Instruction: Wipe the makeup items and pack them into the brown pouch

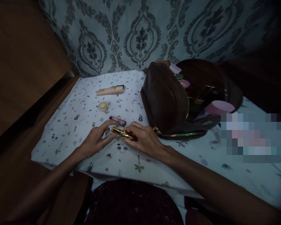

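Observation:
My right hand (147, 139) grips a shiny gold lipstick tube (122, 133), holding it flat just above the white patterned cloth (67, 125). My left hand (97, 140) meets it from the left, its fingertips curled against the tube's left end. Just behind the tube lies a dark red lipstick (117, 120). Farther back sit a small round yellow jar (103, 106) and a beige cream tube (110, 90).
An open brown pouch (165, 100) lies on its side right of my hands, with pink-lidded jars (219, 107) and other cosmetics inside. A wooden panel (23, 72) runs along the left. A patterned wall (140, 34) stands behind. A blurred patch covers the right.

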A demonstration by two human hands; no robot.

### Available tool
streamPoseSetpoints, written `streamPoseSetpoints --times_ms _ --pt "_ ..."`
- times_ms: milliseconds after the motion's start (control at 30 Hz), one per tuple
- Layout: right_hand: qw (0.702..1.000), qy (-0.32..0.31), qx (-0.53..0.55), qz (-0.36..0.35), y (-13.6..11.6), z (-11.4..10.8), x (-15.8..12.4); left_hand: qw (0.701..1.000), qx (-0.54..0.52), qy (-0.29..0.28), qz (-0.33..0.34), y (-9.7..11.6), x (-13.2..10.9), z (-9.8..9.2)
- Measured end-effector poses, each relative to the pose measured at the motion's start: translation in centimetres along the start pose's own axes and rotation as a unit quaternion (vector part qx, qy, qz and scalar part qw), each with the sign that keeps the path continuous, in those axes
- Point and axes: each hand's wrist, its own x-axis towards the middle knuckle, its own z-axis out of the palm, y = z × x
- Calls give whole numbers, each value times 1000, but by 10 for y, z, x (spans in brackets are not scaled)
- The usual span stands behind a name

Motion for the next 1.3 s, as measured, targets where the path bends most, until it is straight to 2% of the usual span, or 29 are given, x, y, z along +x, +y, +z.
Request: streamPoseSetpoints --times_ms 100,300,400,467,567,633,700,800,867,1033,1167,1233,1300 --pt "1000 5 -8 -12 0 1 -1 1000 -8 -9 8 1 1 1" --pt "999 7 -22 -25 0 3 -1 999 37 15 -30 -2 5 7" --pt "999 4 -26 -31 1 4 -2 997 52 0 -50 -3 6 6" --pt "999 0 -25 -30 2 4 -2 999 24 -16 -44 -2 6 3" --pt "1000 0 -10 -22 1 2 -2 996 -74 -46 -14 1 5 -2" --pt "1000 1 -2 -19 1 1 -1 992 -114 -57 -21 3 4 -3" --pt "1000 3 -1 -20 0 0 -1 993 -96 -41 -48 2 4 -1" --pt "1000 2 -1 -21 0 1 -1 997 -8 -15 -75 0 5 3" --pt "1000 4 -1 -19 0 1 -1 998 11 -18 -67 0 7 4" --pt "1000 12 0 -16 1 1 -1 992 -123 -36 -24 5 10 -1" --pt "1000 10 5 -18 0 1 -1 997 -52 0 -57 4 11 0" --pt "1000 8 22 -17 -1 0 -1 998 -29 -11 -49 2 12 2" --pt "998 5 55 -8 -2 0 -1 998 -51 -28 -27 3 13 2"
